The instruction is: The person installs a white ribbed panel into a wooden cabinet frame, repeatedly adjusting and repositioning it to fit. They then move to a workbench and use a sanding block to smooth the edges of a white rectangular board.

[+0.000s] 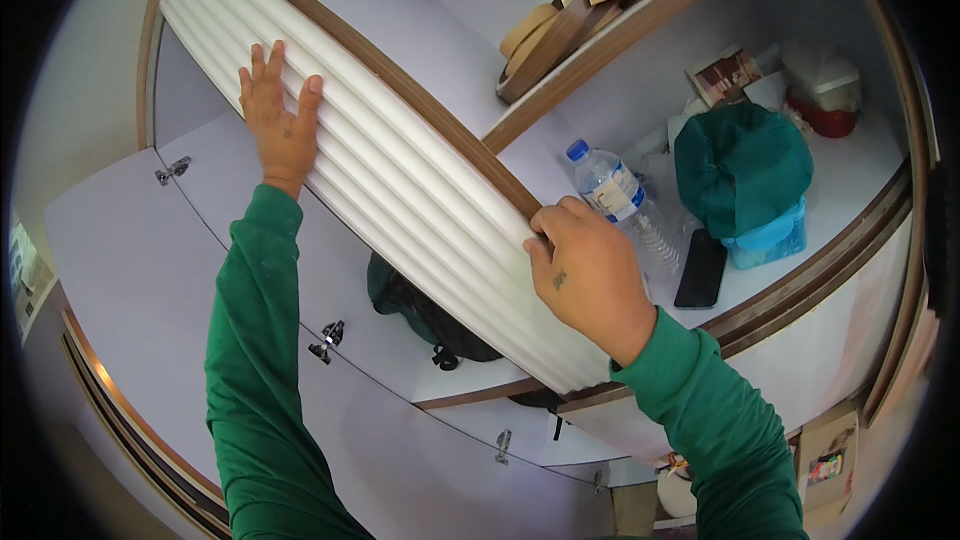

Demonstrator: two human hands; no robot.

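A white ribbed cabinet door (400,185) with a brown edge strip runs slantwise across the cabinet front. My left hand (280,120) lies flat on its ribs toward the upper left, fingers spread. Lower down to the right, my right hand (590,270) has its fingers curled around the brown edge; the fingertips are partly hidden. Just beyond that hand, a clear water bottle with a blue cap (608,182) leans on the shelf. A black phone (702,270) lies close by on the same shelf.
Dark green cloth (745,165) covers part of a blue container (770,240) on the shelf. Behind are a lidded tub (820,75) and a rolled belt (555,45). A dark bag (430,310) sits beneath the door. At left, an opened hinged door (150,240) shows metal hinges.
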